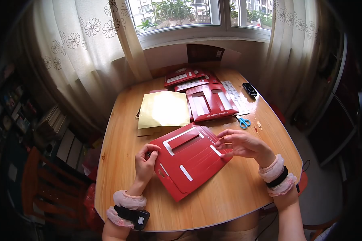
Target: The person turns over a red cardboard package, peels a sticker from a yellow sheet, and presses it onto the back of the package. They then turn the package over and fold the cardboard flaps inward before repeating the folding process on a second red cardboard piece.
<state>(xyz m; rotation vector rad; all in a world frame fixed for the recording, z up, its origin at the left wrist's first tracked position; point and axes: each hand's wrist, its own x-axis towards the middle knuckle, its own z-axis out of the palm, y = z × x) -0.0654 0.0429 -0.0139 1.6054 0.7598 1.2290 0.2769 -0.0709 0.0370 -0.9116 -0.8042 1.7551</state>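
Note:
A red cardboard package sleeve (177, 168) with cut-out windows and "MONEY WALLETS" printed on one edge lies tilted in front of me, low over the table. My left hand (146, 160) pinches its left edge between thumb and fingers. At the opposite side, my right hand (241, 145) has its fingers spread and curved, with the fingertips right at the sleeve's right edge. Just beyond the sleeve is a shiny gold-yellow sheet (153, 110). Another red sleeve (212, 113), marked "4PK MONEY WALLETS", lies behind, beside that sheet.
More red packages (185, 76) are piled at the back of the wooden table (120, 172). Blue-handled scissors (243, 122) lie to the right, near small scraps. A black object (249, 89) and a printed strip (235, 96) are at the far right. A wooden chair (48, 188) stands left.

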